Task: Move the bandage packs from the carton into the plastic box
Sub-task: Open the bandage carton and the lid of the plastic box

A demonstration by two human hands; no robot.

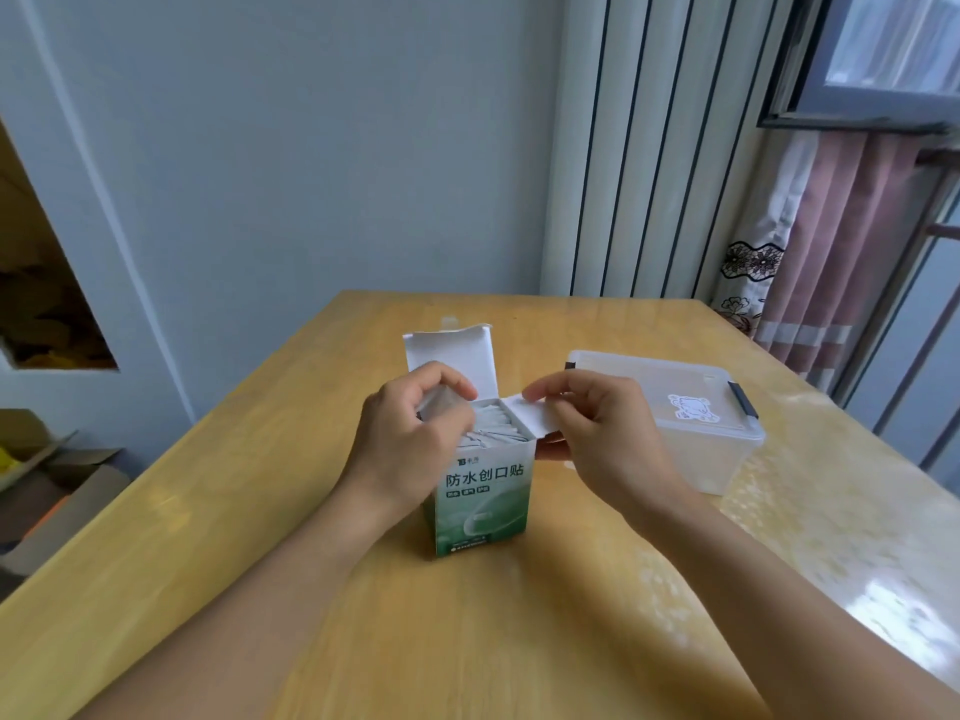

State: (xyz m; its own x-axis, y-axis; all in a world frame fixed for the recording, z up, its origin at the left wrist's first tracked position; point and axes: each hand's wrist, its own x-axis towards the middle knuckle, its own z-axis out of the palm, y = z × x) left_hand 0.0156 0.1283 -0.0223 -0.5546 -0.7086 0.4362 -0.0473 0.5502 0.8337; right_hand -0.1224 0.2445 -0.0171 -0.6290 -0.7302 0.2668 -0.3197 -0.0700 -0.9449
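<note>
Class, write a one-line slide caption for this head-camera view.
Both hands, left and right, fold back the carton flaps beside the lidded plastic box.

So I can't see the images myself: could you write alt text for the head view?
Two hands fold back the side flaps of an open green carton packed with bandage packs on a wooden table. A lidded plastic box sits beside it, to the right.

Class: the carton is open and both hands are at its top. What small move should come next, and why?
Probably the left hand should lift out the bandage packs it reaches into, since the carton top is open and the right hand holds back the side flap. The plastic box still looks lidded.
</note>
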